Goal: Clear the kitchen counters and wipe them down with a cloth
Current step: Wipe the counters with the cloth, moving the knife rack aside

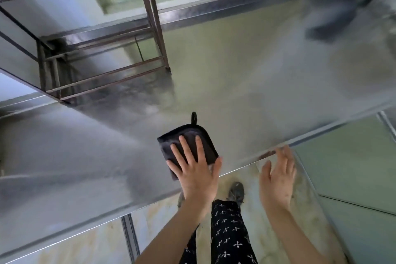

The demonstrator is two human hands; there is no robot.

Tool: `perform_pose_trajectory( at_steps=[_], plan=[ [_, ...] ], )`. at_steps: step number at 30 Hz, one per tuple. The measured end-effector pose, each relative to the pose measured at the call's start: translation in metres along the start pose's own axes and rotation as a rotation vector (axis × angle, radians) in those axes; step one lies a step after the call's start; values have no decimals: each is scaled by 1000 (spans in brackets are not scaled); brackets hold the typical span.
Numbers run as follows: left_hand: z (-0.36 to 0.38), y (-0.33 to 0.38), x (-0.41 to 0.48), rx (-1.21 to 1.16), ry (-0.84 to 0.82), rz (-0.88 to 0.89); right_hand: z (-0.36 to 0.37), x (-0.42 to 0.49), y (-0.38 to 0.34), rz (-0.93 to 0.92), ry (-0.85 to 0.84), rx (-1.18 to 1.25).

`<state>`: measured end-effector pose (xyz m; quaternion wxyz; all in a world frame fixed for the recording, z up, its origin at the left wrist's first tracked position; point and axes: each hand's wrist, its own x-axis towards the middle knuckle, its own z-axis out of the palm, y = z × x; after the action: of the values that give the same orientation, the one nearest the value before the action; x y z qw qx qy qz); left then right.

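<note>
The folded black cloth (189, 144) lies near the front edge of the brushed steel worktop (235, 81), pressed flat under the released left grip (196, 176). The right grip (278, 180) hovers spread beside that edge. A brown metal rack (156, 28) stands far left, and beige floor tiles (96, 242) lie below.

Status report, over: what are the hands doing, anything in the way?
Left hand flat, pressing dark cloth on steel counter. Right hand open at counter edge, holding nothing. Metal rack back left, apart from cloth.

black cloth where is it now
In the head view the black cloth lies flat on the steel counter, low centre near its front edge, under the left hand; the right hand is to its right at the edge.
</note>
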<state>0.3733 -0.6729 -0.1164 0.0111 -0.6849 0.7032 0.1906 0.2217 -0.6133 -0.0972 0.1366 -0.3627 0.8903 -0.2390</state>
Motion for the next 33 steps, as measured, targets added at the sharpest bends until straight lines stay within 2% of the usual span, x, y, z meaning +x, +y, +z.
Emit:
perform_pose_trajectory(
  at_steps=[3, 9, 13, 17, 20, 23, 27, 31, 33],
  plan=[
    [10, 44, 0, 7, -8, 39, -7, 5, 8, 37, 1, 40],
    [23, 101, 14, 180, -83, 334, -32, 34, 38, 151, -4, 78],
    [25, 139, 17, 207, -151, 541, -57, 49, 63, 171, -11, 133],
    [20, 179, 2, 46, -319, 673, -90, 66, 87, 229, -66, 219],
    [3, 211, -17, -357, -566, 560, -122, 79, 98, 382, -187, 443],
    [-18, 244, -31, -721, -744, 332, -156, 94, 103, 508, -177, 710],
    [-30, 278, -41, -956, -870, 69, -190, 103, 119, 664, -201, 921],
    [-41, 304, -46, -1060, -1107, 57, -213, 91, 140, 732, -354, 1246],
    [-43, 319, -50, -1037, -1215, 94, -224, 80, 149, 747, -350, 1364]
  ],
)
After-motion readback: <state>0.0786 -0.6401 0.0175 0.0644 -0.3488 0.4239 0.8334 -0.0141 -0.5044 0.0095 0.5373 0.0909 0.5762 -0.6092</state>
